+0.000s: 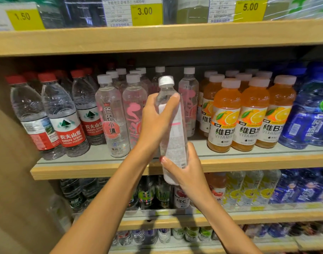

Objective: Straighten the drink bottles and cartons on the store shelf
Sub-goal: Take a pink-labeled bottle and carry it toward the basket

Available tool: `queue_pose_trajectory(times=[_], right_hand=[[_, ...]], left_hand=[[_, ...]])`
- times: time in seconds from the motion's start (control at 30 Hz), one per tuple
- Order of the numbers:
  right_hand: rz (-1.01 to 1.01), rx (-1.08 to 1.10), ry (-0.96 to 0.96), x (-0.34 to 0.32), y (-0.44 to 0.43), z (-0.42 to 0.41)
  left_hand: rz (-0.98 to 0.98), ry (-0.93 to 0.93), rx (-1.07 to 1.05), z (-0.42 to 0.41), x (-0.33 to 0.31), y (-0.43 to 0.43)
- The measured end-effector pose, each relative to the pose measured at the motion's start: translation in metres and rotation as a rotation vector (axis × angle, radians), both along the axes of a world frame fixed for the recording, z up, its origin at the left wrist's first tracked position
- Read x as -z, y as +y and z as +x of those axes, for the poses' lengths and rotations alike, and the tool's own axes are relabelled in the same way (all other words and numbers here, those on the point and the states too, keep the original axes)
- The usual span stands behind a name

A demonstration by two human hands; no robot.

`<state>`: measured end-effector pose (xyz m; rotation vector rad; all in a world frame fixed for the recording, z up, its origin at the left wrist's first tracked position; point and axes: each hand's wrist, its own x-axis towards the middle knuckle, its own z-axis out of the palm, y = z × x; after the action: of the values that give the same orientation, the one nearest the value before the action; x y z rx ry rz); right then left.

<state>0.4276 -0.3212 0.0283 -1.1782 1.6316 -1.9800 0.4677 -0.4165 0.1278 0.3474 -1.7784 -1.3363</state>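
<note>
The middle shelf (267, 162) carries four groups in rows: red-capped water bottles (65, 121) at its left end, clear pink-labelled bottles (113, 116) around its middle, orange vitamin bottles (224, 116) to the right of those, and blue bottles (311, 116) at its right end. Most of them stand upright with their labels facing out. One clear white-capped bottle (172, 129) is off the shelf, held just in front of its front edge. Its cap leans a little left and its base hangs below the shelf board. The plain printed back of its label faces the camera, so it is probably being turned to match its neighbours. The left hand (155, 120) wraps round the bottle's upper body, likely to steady and twist it. The right hand (186, 171) grips the lower part, taking the weight. The front row at mid-shelf seems to have a gap where it belongs, though the hands partly hide it.
</note>
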Motion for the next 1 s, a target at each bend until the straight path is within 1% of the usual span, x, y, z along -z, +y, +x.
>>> queue_pose_trajectory(times=[0.13,0.23,0.3,0.4,0.53,0.6,0.73,0.83,0.9,1.0], right_hand=[[-0.048,-0.003,-0.005,0.003,0.002,0.002],[-0.072,-0.033,-0.035,0.001,0.005,0.0],[-0.065,-0.056,-0.051,-0.001,0.006,0.0],[-0.067,-0.067,-0.075,-0.002,0.01,-0.001],[-0.076,-0.049,-0.101,-0.005,0.03,-0.006],[-0.071,-0.003,-0.105,-0.001,0.048,-0.009],[-0.039,0.142,-0.183,0.026,0.1,-0.013],[0.0,0.284,-0.288,0.059,0.148,-0.008],[0.026,0.405,-0.363,0.086,0.182,-0.003],[0.1,0.564,-0.502,0.125,0.233,0.009]], left_hand=[[-0.007,0.005,0.108,-0.001,0.0,0.001],[0.082,0.009,0.217,0.002,0.003,-0.003],[0.118,0.015,0.247,0.003,0.004,-0.004],[0.101,0.004,0.262,0.002,0.004,-0.001],[0.089,-0.03,0.365,-0.004,0.017,0.017],[0.132,-0.056,0.441,-0.011,0.027,0.035],[0.175,-0.143,0.499,-0.037,0.053,0.083],[0.219,-0.276,0.592,-0.061,0.086,0.13],[0.2,-0.354,0.663,-0.074,0.118,0.165],[0.232,-0.508,0.763,-0.083,0.169,0.218]])
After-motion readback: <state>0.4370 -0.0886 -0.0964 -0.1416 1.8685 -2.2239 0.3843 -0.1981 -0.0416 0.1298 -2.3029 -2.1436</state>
